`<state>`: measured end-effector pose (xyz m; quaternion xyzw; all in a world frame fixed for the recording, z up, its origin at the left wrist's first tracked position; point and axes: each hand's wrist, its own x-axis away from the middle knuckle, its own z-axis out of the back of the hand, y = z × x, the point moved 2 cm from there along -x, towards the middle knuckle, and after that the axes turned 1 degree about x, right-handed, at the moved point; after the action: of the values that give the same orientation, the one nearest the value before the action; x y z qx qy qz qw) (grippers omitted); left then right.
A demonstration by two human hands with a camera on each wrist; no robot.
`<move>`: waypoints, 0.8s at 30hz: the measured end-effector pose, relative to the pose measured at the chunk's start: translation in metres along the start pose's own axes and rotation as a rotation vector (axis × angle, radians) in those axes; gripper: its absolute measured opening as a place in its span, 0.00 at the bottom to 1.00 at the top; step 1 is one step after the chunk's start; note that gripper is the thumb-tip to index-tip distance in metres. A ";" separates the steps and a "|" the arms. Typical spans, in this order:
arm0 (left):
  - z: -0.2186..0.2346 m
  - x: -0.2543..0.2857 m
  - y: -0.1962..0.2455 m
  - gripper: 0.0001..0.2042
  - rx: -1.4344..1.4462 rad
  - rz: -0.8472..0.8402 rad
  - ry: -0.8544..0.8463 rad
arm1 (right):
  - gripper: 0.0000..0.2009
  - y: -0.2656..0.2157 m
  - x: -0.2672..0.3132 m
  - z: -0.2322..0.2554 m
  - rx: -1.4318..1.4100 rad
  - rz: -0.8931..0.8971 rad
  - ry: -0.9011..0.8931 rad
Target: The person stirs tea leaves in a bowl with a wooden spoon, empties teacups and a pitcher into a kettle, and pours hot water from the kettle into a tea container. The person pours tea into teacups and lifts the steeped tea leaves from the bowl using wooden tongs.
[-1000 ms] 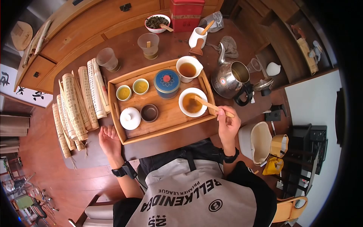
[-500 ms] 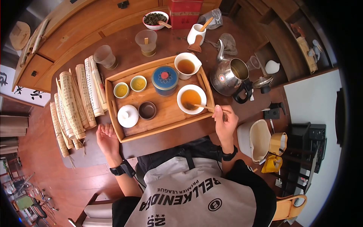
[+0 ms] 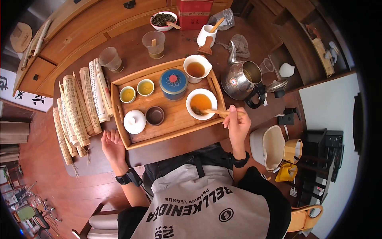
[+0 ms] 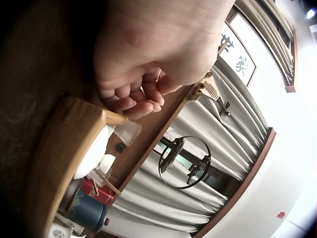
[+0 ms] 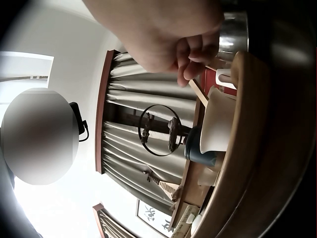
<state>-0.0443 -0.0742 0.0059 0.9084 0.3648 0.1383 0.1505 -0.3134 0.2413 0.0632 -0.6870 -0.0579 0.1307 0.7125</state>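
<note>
Between thumb and fingers my right hand (image 3: 238,124) pinches the end of a light wooden tea scoop (image 3: 218,112). Its far end dips into amber tea in a white bowl (image 3: 190,114), where dark leaves show near the tip. The bowl stands at the right end of a wooden tray (image 3: 175,138). My left hand (image 3: 114,146) rests at the table edge beside the tray's left corner, fingers loosely curled with nothing in them. In the left wrist view that hand (image 4: 148,64) hangs near the tray's corner. The right wrist view shows the scoop (image 5: 199,92) leaning into the bowl (image 5: 217,121).
On the tray stand a blue canister (image 3: 173,88), a white pitcher (image 3: 190,79) of tea, two small cups, a white lid (image 3: 135,122) and a dark cup (image 3: 154,116). A steel kettle (image 3: 235,85) stands right of it, paper scrolls (image 3: 75,109) left, glasses behind.
The scoop's tip has shifted left within the bowl, and leaves now show there. My right hand stays at the tray's right edge with its grip slightly turned. My left hand has stayed put.
</note>
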 end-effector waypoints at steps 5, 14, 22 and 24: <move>-0.001 0.000 -0.001 0.12 0.010 -0.016 0.050 | 0.12 0.005 -0.003 0.001 -0.057 -0.028 0.036; -0.002 0.000 -0.001 0.13 0.003 -0.014 0.045 | 0.13 0.010 -0.008 0.003 -0.107 -0.101 0.095; -0.001 0.000 -0.001 0.12 -0.006 -0.017 0.027 | 0.13 0.016 -0.010 0.005 -0.169 -0.134 0.127; 0.000 0.000 -0.001 0.12 0.000 -0.014 0.027 | 0.13 0.015 -0.011 0.005 -0.182 -0.126 0.131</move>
<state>-0.0450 -0.0735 0.0058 0.9038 0.3731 0.1497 0.1467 -0.3267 0.2439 0.0491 -0.7510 -0.0659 0.0347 0.6561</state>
